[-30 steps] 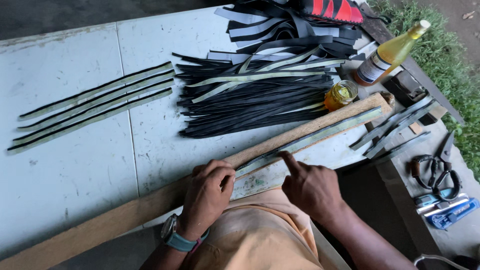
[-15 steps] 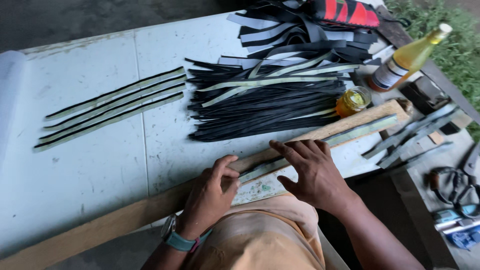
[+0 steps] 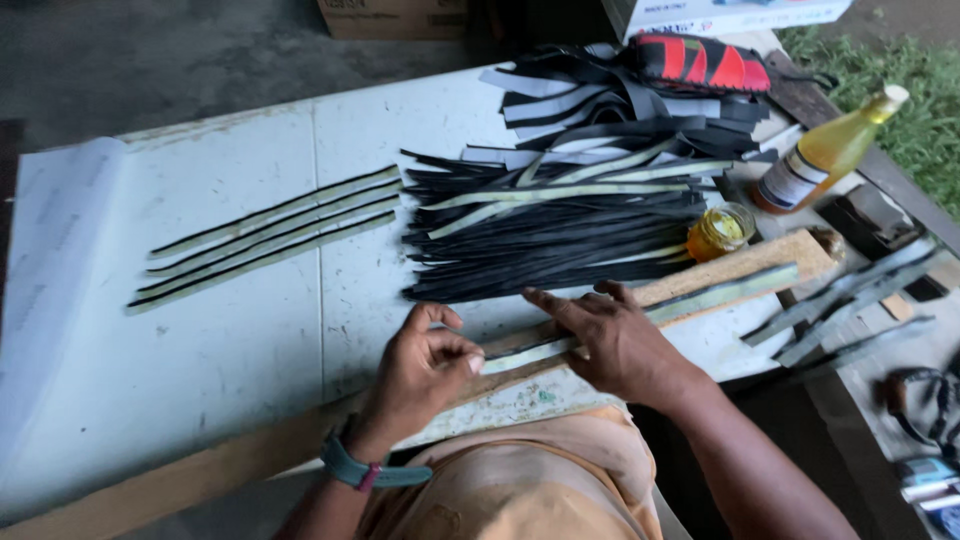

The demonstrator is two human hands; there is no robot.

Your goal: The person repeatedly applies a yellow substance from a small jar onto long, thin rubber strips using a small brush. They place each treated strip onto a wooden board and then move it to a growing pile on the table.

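Note:
A long pale green strip (image 3: pixel 720 291) lies along a wooden plank (image 3: pixel 770 255) at the near edge of the white table (image 3: pixel 220 350). My left hand (image 3: pixel 425 365) pinches the strip's near end between thumb and fingers. My right hand (image 3: pixel 615 340) lies flat on the strip a little further along and presses it down on the plank. Just beyond my hands sits a big heap of black strips (image 3: pixel 560 235) with some pale ones mixed in.
Several finished pale strips (image 3: pixel 265 240) lie in a row at the left. A small yellow jar (image 3: pixel 722 230) and a yellow bottle (image 3: pixel 825 152) stand at the right. More strips (image 3: pixel 850 300) and scissors (image 3: pixel 915 405) lie at the far right. A red and black bag (image 3: pixel 700 62) lies behind.
My view has shifted, so the table contents sit further right. My right hand has slid left along the strip toward my left hand, which now pinches the strip's end.

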